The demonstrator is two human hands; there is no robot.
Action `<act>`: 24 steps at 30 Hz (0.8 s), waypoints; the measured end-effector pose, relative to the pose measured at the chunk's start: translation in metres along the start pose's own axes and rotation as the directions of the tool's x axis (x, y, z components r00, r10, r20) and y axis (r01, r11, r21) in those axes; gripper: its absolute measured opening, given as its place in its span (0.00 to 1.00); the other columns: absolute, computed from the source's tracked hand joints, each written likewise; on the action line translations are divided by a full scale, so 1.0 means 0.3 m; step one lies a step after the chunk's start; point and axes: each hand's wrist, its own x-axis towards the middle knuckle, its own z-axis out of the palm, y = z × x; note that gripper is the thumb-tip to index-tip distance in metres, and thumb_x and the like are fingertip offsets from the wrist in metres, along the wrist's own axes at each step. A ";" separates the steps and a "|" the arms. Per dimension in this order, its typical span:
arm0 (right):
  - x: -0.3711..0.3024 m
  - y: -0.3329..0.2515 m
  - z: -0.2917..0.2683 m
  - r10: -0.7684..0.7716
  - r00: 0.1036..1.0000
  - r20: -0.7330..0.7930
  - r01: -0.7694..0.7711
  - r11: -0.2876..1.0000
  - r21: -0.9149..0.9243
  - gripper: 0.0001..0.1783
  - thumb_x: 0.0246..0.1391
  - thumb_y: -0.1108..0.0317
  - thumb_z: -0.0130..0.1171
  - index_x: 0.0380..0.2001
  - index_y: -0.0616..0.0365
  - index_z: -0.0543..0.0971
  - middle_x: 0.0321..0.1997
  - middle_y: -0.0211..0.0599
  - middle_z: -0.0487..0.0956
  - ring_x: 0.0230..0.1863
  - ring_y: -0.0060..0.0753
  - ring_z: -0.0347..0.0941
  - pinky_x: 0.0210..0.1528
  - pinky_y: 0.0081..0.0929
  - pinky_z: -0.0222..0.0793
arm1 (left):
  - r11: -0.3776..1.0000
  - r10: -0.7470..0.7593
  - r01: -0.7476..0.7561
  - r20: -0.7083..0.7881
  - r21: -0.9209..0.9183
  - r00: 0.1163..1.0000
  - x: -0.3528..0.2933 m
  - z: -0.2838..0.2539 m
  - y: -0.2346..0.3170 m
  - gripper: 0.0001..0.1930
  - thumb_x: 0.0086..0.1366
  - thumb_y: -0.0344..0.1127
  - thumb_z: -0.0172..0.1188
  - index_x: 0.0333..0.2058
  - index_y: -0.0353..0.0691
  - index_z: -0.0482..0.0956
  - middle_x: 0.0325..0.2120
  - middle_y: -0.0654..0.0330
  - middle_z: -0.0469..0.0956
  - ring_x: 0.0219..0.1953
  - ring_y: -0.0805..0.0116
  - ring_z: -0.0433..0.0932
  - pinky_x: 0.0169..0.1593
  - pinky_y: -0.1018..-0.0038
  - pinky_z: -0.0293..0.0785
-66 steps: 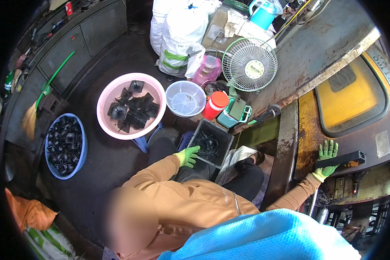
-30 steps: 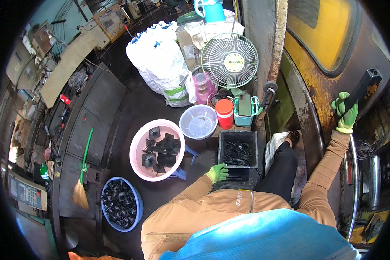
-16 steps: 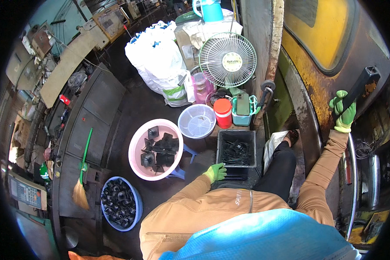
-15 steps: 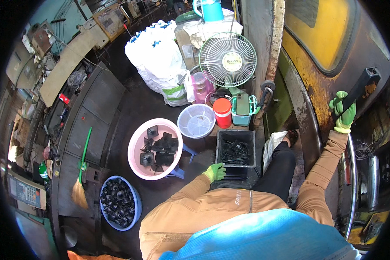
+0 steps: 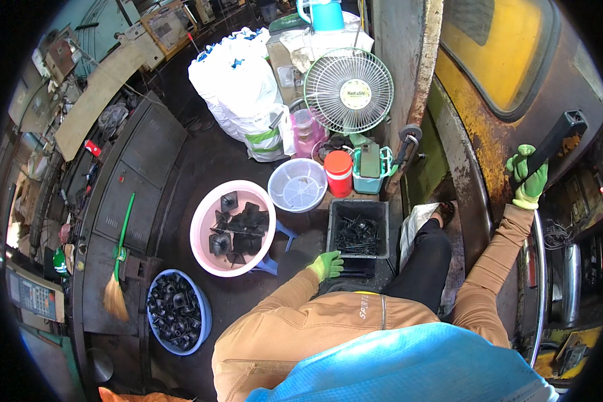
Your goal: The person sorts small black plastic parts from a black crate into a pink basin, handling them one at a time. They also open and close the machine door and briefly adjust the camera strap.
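Resting loosely open, the left hand (image 5: 327, 266) is held beside the black crate (image 5: 360, 206); by the right hand (image 5: 532, 178), spread-fingered earlier, the black bar handle (image 5: 557, 141) on the rusted yellow door (image 5: 484, 134) is now gripped; firmer control is suggested.

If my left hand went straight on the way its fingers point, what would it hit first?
Probably the crate: your left hand points right and slightly away from you, toward the crate's near left corner. Depth is unclear, so it may already be touching.
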 end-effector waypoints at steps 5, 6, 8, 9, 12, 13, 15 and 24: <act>0.003 0.002 -0.002 0.007 0.999 0.052 -0.012 0.995 0.096 0.28 0.62 0.48 0.37 0.32 0.64 0.75 0.08 0.21 0.57 0.12 0.20 0.54 0.20 0.24 0.58 | 0.999 -0.024 0.024 0.021 -0.023 0.999 0.020 -0.010 -0.006 0.23 0.64 0.50 0.47 0.51 0.41 0.67 0.54 0.54 0.68 0.51 0.50 0.70 0.52 0.55 0.66; 0.003 0.003 -0.004 -0.016 1.000 0.020 0.016 1.000 0.006 0.28 0.62 0.48 0.37 0.32 0.64 0.75 0.08 0.21 0.57 0.12 0.20 0.54 0.20 0.24 0.57 | 0.999 -0.027 0.028 0.029 -0.028 0.999 0.030 -0.015 -0.008 0.23 0.64 0.50 0.46 0.52 0.41 0.67 0.54 0.54 0.68 0.51 0.50 0.70 0.52 0.55 0.66; 0.002 0.005 -0.008 0.008 1.000 0.014 -0.009 0.998 0.054 0.29 0.63 0.48 0.37 0.31 0.64 0.76 0.08 0.21 0.56 0.11 0.20 0.53 0.20 0.24 0.57 | 0.999 -0.030 0.032 0.048 -0.031 0.998 0.048 -0.025 -0.011 0.23 0.64 0.50 0.46 0.52 0.42 0.67 0.55 0.53 0.67 0.51 0.49 0.70 0.53 0.54 0.65; 0.002 0.006 -0.010 -0.007 1.000 -0.005 0.007 1.000 -0.004 0.29 0.63 0.48 0.37 0.31 0.64 0.76 0.08 0.21 0.56 0.11 0.20 0.53 0.20 0.24 0.57 | 0.999 -0.031 0.032 0.060 -0.029 0.998 0.055 -0.029 -0.013 0.23 0.64 0.50 0.46 0.52 0.42 0.67 0.55 0.53 0.67 0.51 0.49 0.69 0.53 0.54 0.65; 0.005 0.008 -0.017 0.001 1.000 0.023 -0.002 1.000 0.023 0.30 0.62 0.47 0.37 0.32 0.65 0.76 0.08 0.21 0.56 0.11 0.20 0.51 0.20 0.24 0.56 | 0.999 -0.031 0.031 0.045 -0.018 0.999 0.050 -0.026 -0.010 0.24 0.65 0.50 0.46 0.52 0.42 0.66 0.56 0.53 0.66 0.52 0.49 0.69 0.54 0.54 0.65; 0.006 0.009 -0.019 -0.004 1.000 0.028 0.003 1.000 0.023 0.30 0.62 0.46 0.37 0.32 0.65 0.76 0.08 0.21 0.56 0.10 0.20 0.51 0.20 0.24 0.56 | 0.999 -0.030 0.031 0.032 -0.013 0.999 0.040 -0.019 -0.008 0.24 0.65 0.51 0.45 0.52 0.41 0.66 0.56 0.53 0.66 0.53 0.49 0.69 0.54 0.54 0.65; 0.008 0.011 -0.022 -0.006 1.000 0.030 0.005 1.000 0.022 0.31 0.62 0.45 0.37 0.32 0.65 0.76 0.08 0.21 0.55 0.10 0.20 0.50 0.20 0.25 0.56 | 0.999 -0.003 0.003 0.014 -0.045 1.000 0.011 -0.001 -0.004 0.14 0.64 0.48 0.48 0.41 0.46 0.70 0.38 0.62 0.70 0.34 0.61 0.70 0.36 0.65 0.68; 0.007 0.014 -0.024 -0.009 1.000 0.030 0.009 1.000 0.011 0.30 0.62 0.46 0.36 0.32 0.65 0.76 0.08 0.21 0.55 0.10 0.20 0.50 0.19 0.25 0.55 | 0.997 0.000 0.002 0.032 -0.076 0.999 -0.005 0.004 0.003 0.12 0.64 0.47 0.48 0.33 0.46 0.71 0.31 0.64 0.73 0.26 0.66 0.71 0.27 0.68 0.69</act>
